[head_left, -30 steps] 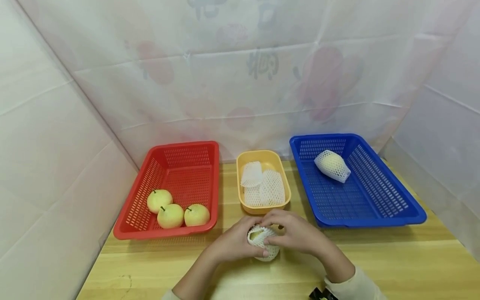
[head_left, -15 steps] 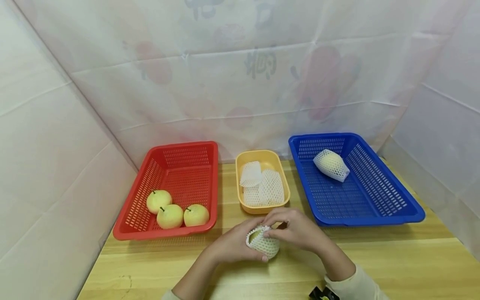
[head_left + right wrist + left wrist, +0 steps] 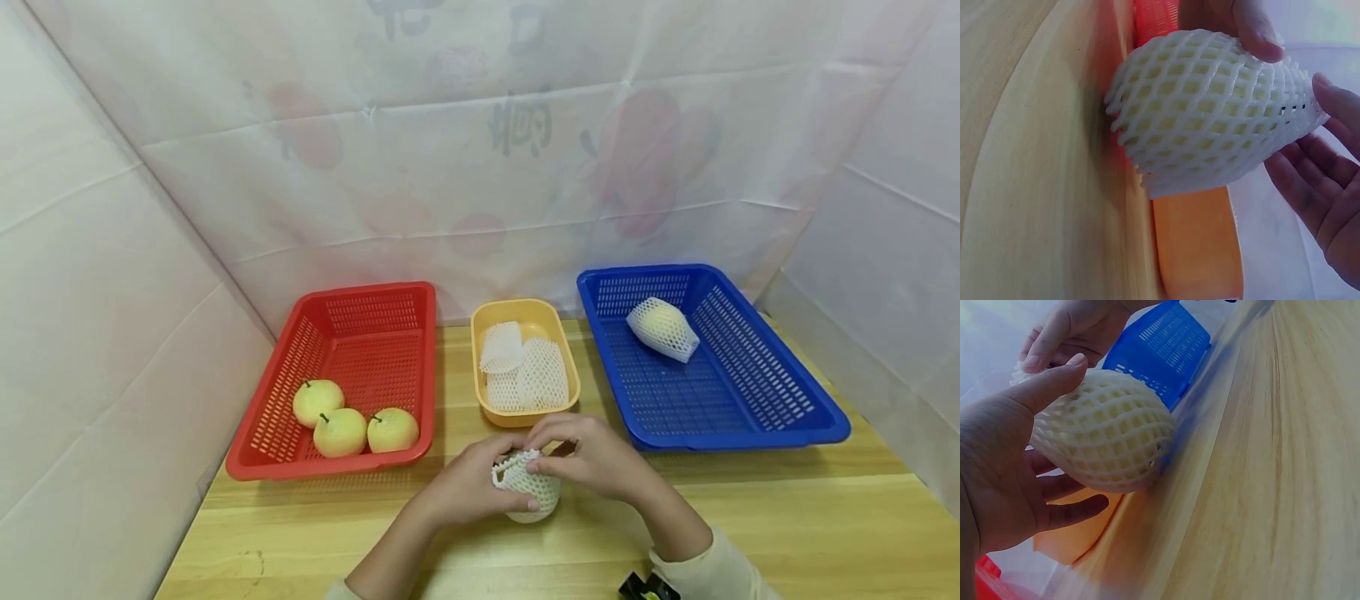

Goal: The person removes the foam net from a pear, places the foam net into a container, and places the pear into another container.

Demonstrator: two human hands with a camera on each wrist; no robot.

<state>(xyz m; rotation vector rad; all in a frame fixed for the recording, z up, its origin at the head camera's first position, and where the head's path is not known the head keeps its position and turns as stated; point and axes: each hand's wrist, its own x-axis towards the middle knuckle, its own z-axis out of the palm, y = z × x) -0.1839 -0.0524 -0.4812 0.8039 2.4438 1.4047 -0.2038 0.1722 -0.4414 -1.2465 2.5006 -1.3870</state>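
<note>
A pear in a white foam net [image 3: 542,493] is between both hands at the front middle of the table. My left hand [image 3: 474,485] grips it from the left, thumb on the near side of the net. In the left wrist view the netting [image 3: 1110,434] stretches round the pale yellow fruit. My right hand [image 3: 596,458] pinches the net's upper rim between thumb and fingers. The right wrist view shows the net [image 3: 1191,106] narrowing toward those fingers [image 3: 1335,100], its other end wide with a jagged edge.
Behind the hands stands a yellow tray [image 3: 480,392] holding several flat foam nets [image 3: 543,375]. A red basket [image 3: 431,358] on the left has three bare pears [image 3: 341,432]. In the blue basket [image 3: 622,400] at right lies one netted pear [image 3: 663,328].
The net's upper opening has been drawn higher and narrower over the pear, so less yellow skin shows. My right fingers have shifted slightly along the rim; both hands stay in about the same place.
</note>
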